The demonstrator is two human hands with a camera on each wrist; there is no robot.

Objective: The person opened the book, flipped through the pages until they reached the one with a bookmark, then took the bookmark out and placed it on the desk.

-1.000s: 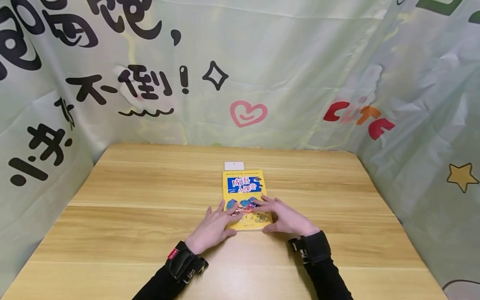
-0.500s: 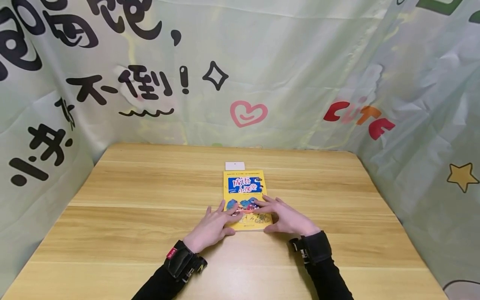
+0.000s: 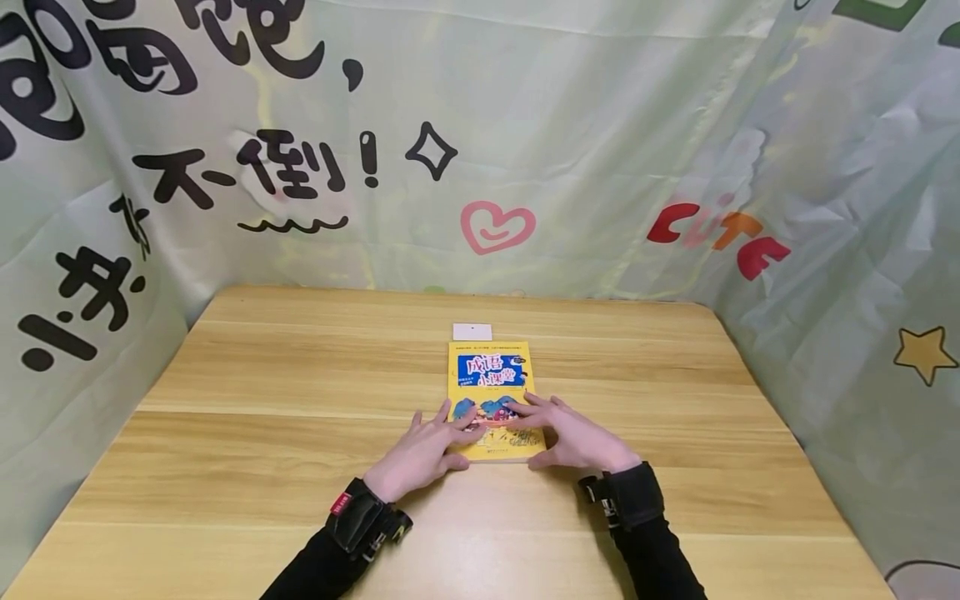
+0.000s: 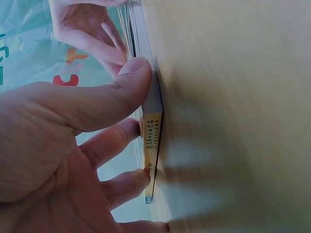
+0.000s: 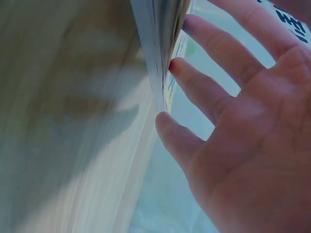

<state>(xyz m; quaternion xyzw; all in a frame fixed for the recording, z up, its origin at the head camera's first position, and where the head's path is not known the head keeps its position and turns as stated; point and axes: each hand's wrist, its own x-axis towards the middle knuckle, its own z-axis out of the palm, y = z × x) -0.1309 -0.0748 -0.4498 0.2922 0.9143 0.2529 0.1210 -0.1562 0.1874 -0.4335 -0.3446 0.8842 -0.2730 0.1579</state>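
A yellow paperback book (image 3: 491, 371) with a blue title panel lies flat on the wooden table. My left hand (image 3: 412, 457) rests on its lower left part, fingers spread over the cover and thumb at the near edge. In the left wrist view, that thumb (image 4: 133, 77) lies against the near edge, while other fingertips touch the yellow spine (image 4: 152, 131). From the other side, my right hand (image 3: 581, 437) reaches over the lower right of the cover, its thumb beside the near right corner. The right wrist view shows several extended fingers (image 5: 204, 90) along the page edges (image 5: 160, 43).
Just beyond the book's top edge lies a small white card (image 3: 472, 332). The wooden table (image 3: 300, 358) spreads to both sides. Printed cloth (image 3: 585, 125) hangs behind it and along the left and right.
The book and the white card have shifted very slightly to the right. My left thumb and wrist have moved a little left; the right hand has barely moved.
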